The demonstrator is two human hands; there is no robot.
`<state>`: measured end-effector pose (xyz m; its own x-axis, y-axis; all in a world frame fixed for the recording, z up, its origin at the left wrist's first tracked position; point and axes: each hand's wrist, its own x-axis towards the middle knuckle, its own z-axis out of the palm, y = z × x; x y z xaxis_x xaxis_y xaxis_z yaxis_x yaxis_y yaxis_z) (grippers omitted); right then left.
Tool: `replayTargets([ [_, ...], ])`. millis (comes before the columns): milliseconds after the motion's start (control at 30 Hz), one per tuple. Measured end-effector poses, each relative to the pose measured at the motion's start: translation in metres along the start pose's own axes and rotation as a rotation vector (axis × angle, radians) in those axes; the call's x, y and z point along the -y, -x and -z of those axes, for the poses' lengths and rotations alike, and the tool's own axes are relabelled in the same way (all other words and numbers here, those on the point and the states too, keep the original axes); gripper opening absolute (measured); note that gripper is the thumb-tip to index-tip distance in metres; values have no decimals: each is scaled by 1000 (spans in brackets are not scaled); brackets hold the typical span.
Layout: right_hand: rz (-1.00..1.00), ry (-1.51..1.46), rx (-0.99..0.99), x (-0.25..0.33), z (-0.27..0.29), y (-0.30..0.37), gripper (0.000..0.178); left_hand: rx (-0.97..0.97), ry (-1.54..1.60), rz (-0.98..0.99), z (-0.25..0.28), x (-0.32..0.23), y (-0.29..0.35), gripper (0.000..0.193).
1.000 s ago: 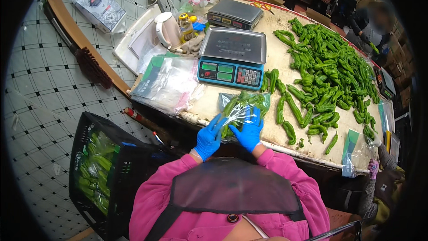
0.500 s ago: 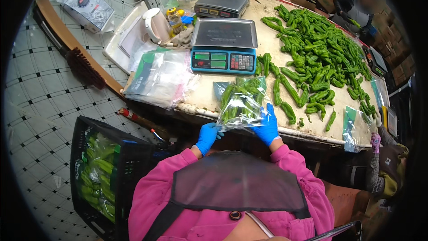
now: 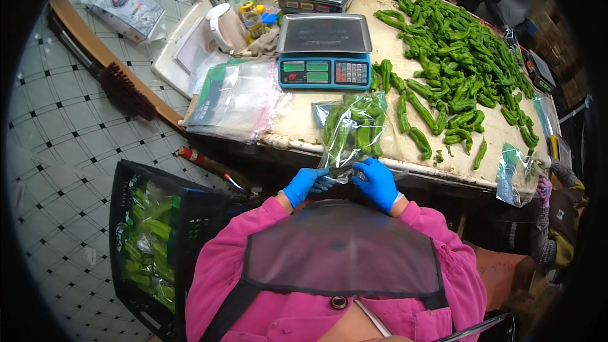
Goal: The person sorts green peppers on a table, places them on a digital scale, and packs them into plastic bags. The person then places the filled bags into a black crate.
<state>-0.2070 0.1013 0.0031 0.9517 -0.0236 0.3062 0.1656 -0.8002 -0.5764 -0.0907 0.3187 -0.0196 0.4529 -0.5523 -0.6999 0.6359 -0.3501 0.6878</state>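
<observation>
A clear plastic bag of green peppers (image 3: 356,128) lies at the table's near edge, its mouth end toward me. My left hand (image 3: 306,186), in a blue glove, is closed on the left side of that gathered end. My right hand (image 3: 379,186), gloved alike, grips the same end from the right, thumb and fingers pinched together. Some of the plastic between the hands is bunched and partly hidden by the fingers. Just beyond the bag stands a blue weighing scale (image 3: 325,73) with a bare metal pan.
Loose green peppers (image 3: 456,63) cover the table's right side. Flat plastic bags (image 3: 234,104) lie left of the scale, near a kettle (image 3: 226,28). A black crate (image 3: 190,228) of bagged peppers stands at my left. Another person's gloved hand (image 3: 544,189) holds a bag at right.
My right hand has moved from the bag's right side down to its near end, closer to my left hand. The mouth end is now gathered between both hands.
</observation>
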Motion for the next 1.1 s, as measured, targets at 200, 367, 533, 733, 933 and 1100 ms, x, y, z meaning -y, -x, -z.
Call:
replayTargets([
  [200, -137, -323, 86, 23, -30, -9, 13, 9, 59, 39, -19, -4, 22, 48],
  [367, -97, -288, 81, 39, -34, -8, 17, 31, 128, 46, -13, 21, 15, 51],
  [533, -94, -272, 56, 44, -44, -12, 16, -55, 31, -91, -17, 26, 13, 52],
  [733, 105, -273, 113, 38, -42, -15, 11, -157, -59, -461, -15, 44, -10, 42],
  [933, -44, 207, 767, -19, 48, 83, 5, -154, -136, -393, -12, 23, 19, 36],
  [1100, -726, 790, 1483, -103, 168, 271, 23, -100, -92, -337, -4, 30, 16, 52],
])
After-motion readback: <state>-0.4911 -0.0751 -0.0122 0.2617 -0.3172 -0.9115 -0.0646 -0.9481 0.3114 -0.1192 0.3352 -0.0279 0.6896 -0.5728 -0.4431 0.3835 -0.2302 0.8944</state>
